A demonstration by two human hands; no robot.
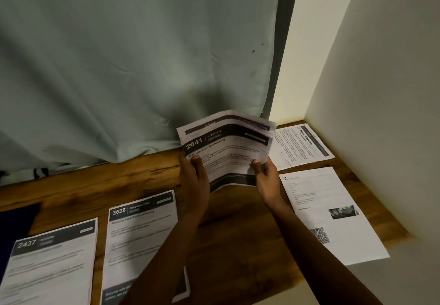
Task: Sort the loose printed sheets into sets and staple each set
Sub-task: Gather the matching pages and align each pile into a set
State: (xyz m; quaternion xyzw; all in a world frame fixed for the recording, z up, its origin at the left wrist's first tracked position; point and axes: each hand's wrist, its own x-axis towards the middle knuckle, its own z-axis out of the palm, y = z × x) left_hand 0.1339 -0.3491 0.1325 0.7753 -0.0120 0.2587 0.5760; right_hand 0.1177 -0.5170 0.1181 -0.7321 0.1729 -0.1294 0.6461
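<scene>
Both hands hold a stack of printed sheets up above the wooden table; its top page reads "2641 Kitchen, Refrigerator Restocking". My left hand grips the stack's lower left edge with the thumb on the front. My right hand pinches the lower right edge. On the table lie a set headed "2437" at the near left and a set headed "3638" beside it. A "Mirror Cleaning" sheet lies at the far right corner. A sheet with a QR code lies in front of it.
A pale green curtain hangs behind the table, its hem resting on the back edge. A white wall closes the right side. A dark blue object lies at the table's left edge. No stapler is in view.
</scene>
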